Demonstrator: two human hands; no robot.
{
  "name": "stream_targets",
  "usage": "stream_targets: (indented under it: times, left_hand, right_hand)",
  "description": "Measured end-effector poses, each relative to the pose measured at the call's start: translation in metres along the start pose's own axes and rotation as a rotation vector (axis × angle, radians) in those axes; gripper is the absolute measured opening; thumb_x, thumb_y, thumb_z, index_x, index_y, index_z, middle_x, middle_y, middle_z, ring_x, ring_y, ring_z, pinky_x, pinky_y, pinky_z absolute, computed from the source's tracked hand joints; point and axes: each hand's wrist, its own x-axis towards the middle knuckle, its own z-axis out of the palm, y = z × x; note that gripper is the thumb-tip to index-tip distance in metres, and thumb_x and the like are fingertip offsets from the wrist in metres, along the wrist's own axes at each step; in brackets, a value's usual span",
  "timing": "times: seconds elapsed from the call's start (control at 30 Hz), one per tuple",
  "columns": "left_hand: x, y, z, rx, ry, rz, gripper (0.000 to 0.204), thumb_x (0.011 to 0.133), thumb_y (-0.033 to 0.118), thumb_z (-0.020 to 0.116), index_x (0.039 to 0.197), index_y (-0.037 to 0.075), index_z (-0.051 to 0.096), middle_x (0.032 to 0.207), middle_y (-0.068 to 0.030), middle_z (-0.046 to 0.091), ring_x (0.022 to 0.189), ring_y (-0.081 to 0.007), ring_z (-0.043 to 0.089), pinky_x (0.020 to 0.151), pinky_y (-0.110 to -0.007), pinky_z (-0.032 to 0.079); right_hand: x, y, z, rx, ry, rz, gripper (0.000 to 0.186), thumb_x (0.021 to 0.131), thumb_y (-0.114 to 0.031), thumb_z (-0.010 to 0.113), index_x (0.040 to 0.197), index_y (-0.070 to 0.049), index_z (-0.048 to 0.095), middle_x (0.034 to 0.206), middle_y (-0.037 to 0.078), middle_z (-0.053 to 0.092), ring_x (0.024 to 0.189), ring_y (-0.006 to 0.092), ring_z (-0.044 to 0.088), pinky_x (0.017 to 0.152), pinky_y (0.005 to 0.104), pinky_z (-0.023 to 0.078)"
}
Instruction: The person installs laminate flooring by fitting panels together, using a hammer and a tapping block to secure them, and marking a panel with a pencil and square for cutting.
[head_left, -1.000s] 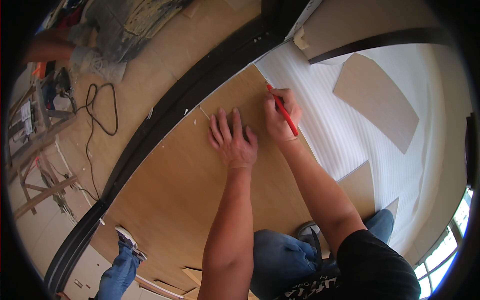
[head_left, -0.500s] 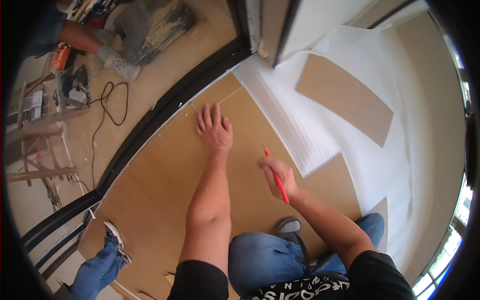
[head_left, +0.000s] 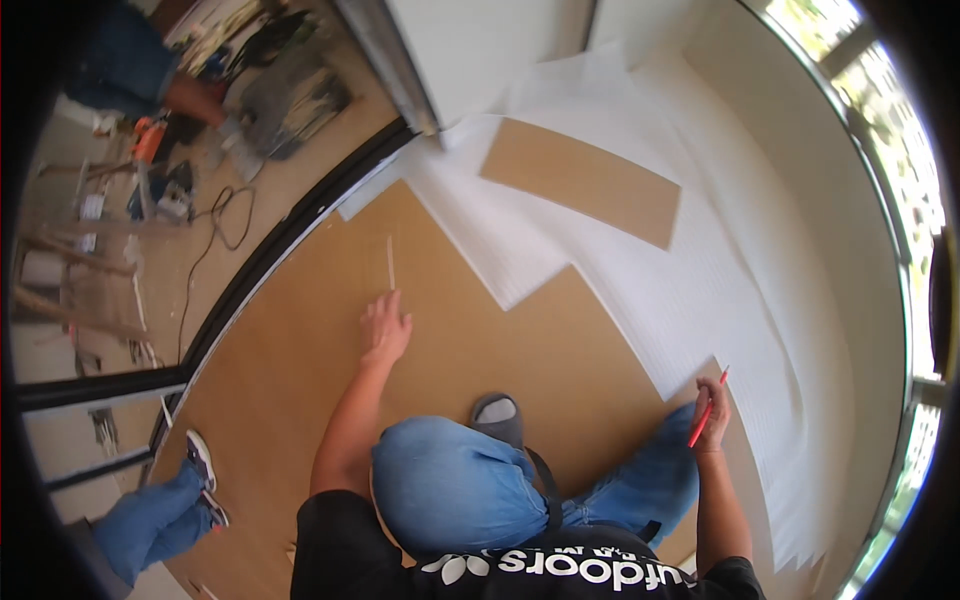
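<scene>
My left hand [head_left: 386, 328] reaches out over the brown board [head_left: 330, 330], its fingers stretched forward and lying on or just above the surface. A thin pale strip or line [head_left: 390, 262] runs away from its fingertips; I cannot tell whether it is loose or touched. My right hand [head_left: 712, 418] is closed round a red pencil [head_left: 701, 426], off to the right beside my bent knee. The pencil slants with its pointed end up, apart from the board. A step is cut into the board's right edge, with white foam underlay [head_left: 570, 235] showing beyond.
A loose brown panel [head_left: 585, 180] lies on the underlay. A black door track [head_left: 290, 205] borders the board on the left. Past it are a person's leg [head_left: 195, 98], a cable [head_left: 218, 222] and tools. Another person's shoes [head_left: 202, 460] stand at lower left.
My right hand has moved right and back with the pencil, away from the board's middle. My left hand has drawn back toward me. The view has shifted to the right.
</scene>
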Motion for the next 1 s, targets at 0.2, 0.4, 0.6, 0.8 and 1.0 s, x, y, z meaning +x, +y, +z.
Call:
stream_targets:
  times: [0.2,0.4,0.6,0.8,1.0]
  left_hand:
    - [-0.012,0.028,0.021,0.134,-0.074,-0.108,0.073,0.101,0.047,0.057,0.161,0.015,0.032,0.168,-0.0208,0.025,0.154,-0.0451,0.022,0.124,-0.059,0.023]
    - [-0.04,0.066,0.087,0.27,-0.132,0.078,0.072,0.101,0.043,0.059,0.159,0.008,0.035,0.164,-0.0238,0.033,0.15,-0.0438,0.031,0.119,-0.058,0.029]
    - [-0.061,0.119,0.074,0.321,-0.295,0.301,0.073,0.098,0.037,0.065,0.161,0.015,0.033,0.165,-0.0262,0.028,0.151,-0.0431,0.03,0.119,-0.056,0.031]
    - [0.006,0.067,0.058,0.046,-0.288,0.584,0.076,0.091,0.019,0.073,0.158,0.011,0.039,0.159,-0.027,0.036,0.147,-0.0435,0.036,0.118,-0.05,0.035]
    - [-0.043,0.096,0.12,-0.118,-0.569,0.617,0.069,0.095,0.02,0.072,0.154,0.002,0.042,0.151,-0.0252,0.049,0.143,-0.0366,0.044,0.117,-0.044,0.037]
  right_hand:
    - [-0.084,0.073,-0.089,0.002,0.141,0.416,0.02,0.108,-0.014,0.052,0.123,-0.006,0.061,0.097,0.016,0.075,0.094,0.0276,0.073,0.087,0.0388,0.056]
    - [-0.297,0.199,-0.139,-0.249,0.239,0.852,0.041,0.094,-0.014,0.062,0.134,-0.007,0.057,0.114,0.025,0.07,0.111,0.0409,0.068,0.093,0.0456,0.054]
    - [-0.497,0.178,-0.16,-0.476,0.317,1.54,0.048,0.094,-0.019,0.065,0.138,-0.005,0.053,0.119,0.029,0.068,0.116,0.045,0.064,0.098,0.0511,0.052]
    - [-0.574,0.183,-0.16,-0.399,0.371,1.977,0.055,0.092,-0.028,0.07,0.138,-0.005,0.052,0.123,0.027,0.068,0.12,0.0442,0.063,0.101,0.0513,0.053]
    - [-0.738,0.153,-0.229,-0.656,0.355,2.112,0.056,0.091,-0.031,0.072,0.137,-0.005,0.052,0.122,0.028,0.069,0.114,0.045,0.068,0.097,0.0511,0.056]
